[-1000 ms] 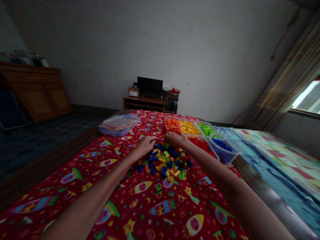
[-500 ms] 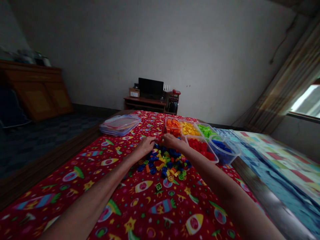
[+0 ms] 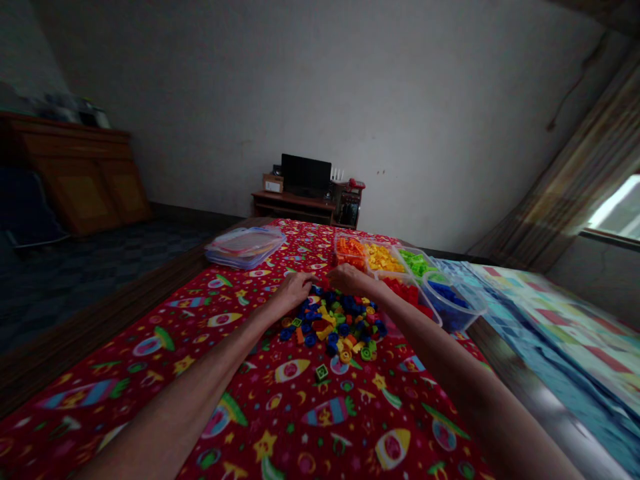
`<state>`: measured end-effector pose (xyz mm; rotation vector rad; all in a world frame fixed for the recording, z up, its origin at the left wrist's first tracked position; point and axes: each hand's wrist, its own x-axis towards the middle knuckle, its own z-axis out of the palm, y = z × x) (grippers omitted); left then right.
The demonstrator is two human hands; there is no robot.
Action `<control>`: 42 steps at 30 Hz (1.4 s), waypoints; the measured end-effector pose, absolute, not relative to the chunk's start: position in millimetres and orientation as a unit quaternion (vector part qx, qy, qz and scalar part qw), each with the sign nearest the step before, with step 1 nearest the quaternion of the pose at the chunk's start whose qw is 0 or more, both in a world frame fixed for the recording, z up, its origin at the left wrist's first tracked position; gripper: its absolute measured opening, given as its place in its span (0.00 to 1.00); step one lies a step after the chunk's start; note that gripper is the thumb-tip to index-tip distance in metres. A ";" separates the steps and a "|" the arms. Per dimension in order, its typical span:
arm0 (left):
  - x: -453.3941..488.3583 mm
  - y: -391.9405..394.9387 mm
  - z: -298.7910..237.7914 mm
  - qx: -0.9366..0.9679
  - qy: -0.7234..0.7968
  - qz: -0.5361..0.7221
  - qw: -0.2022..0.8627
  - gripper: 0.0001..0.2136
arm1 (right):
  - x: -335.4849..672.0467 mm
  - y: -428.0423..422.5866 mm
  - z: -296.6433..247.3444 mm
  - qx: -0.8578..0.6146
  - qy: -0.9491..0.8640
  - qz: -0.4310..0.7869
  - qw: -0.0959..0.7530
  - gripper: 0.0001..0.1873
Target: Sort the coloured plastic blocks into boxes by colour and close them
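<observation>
Nearest to the viewer, two bare forearms reach forward over a red cloth printed with rockets and stars [image 3: 240, 380], and they end at the pile of small plastic bricks [image 3: 336, 327], which lies in the middle of the bench. The left hand [image 3: 295, 291] rests at the left rear edge of this pile, and the right hand [image 3: 353, 279] rests at its rear edge, not far from the left one. Both hands are half closed, with the fingers curved down, and I cannot tell if they grip any piece, because the fingers hide it. With pieces so small and so mixed, it is better to use only the fingertips and to move slowly, so the pile does not spread over the cloth. Just in front of the pile, a green cube piece [image 3: 322, 372] lies alone. Just behind and to the right of the pile stand a clear tub of red bricks [image 3: 404, 292] and a round clear tub of blue bricks [image 3: 450, 308]. Farther behind it are clear tubs of orange bricks [image 3: 350, 253], yellow bricks [image 3: 383, 258] and green bricks [image 3: 415, 263]. Behind it on the left lies a flat clear plastic box [image 3: 245, 247]. Far beyond the pile, a black monitor [image 3: 306, 175] stands on a wooden desk [image 3: 293, 203] against the pale wall, with a wooden cabinet [image 3: 80, 170] far to the left, and a curtain [image 3: 565, 193] beside a window [image 3: 617, 210] far to the right.
</observation>
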<state>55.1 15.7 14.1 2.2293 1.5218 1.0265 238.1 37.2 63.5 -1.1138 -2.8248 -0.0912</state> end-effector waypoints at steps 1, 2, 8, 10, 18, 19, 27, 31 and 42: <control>55.1 16.0 13.0 0.765 0.522 0.354 0.127 0.17 | 240.8 35.7 66.1 -0.355 -0.932 -0.014 0.068 0.11; 55.3 16.2 12.0 0.765 0.521 0.356 0.129 0.16 | 243.4 34.7 68.3 -0.345 -0.934 0.011 0.089 0.11; 56.3 14.4 11.3 0.769 0.522 0.345 0.125 0.16 | 254.6 35.9 73.5 -0.343 -0.908 0.193 0.147 0.09; 56.7 12.9 13.0 0.770 0.528 0.335 0.126 0.16 | 259.9 37.4 76.1 -0.361 -0.897 0.193 0.165 0.09; 56.4 12.3 11.8 0.765 0.537 0.334 0.123 0.16 | 322.0 71.0 108.4 -0.502 -0.856 -0.001 0.121 0.12; 55.9 13.3 10.4 0.766 0.538 0.331 0.119 0.16 | 331.6 79.4 112.4 -0.529 -0.841 -0.021 0.113 0.13; 49.2 23.5 -3.6 0.771 0.544 0.326 0.061 0.18 | 352.3 106.6 126.1 -0.577 -0.800 -0.108 0.125 0.18; 48.9 26.8 -11.2 0.775 0.541 0.319 0.069 0.21 | 319.2 76.5 111.5 -0.487 -0.869 -0.057 0.060 0.13; 52.0 26.5 -12.6 0.788 0.521 0.320 0.079 0.21 | 254.9 36.8 58.2 -0.506 -0.859 -0.031 -0.066 0.23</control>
